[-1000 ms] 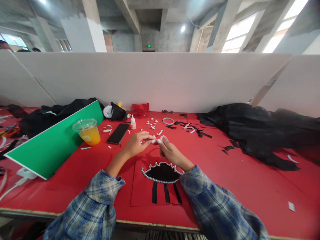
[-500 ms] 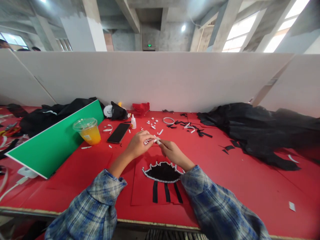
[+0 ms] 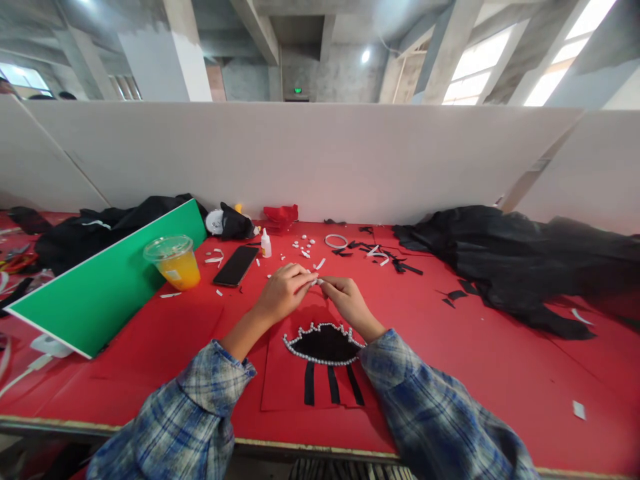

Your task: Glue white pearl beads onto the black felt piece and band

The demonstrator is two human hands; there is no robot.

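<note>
At the centre of the frame the left hand and right hand meet fingertip to fingertip, both pinching a small white strip between them, held just above the red table. A second ago a white loop stood up over the right fingers; now it has flattened and only a short white end shows, so the piece seems to have been drawn tight or folded between the hands. Just below the hands lies a red sheet bearing a black pearl-edged shape. What the strip is made of, and whether beads sit on it, is too small to tell; the fingertips cover most of it.
</note>
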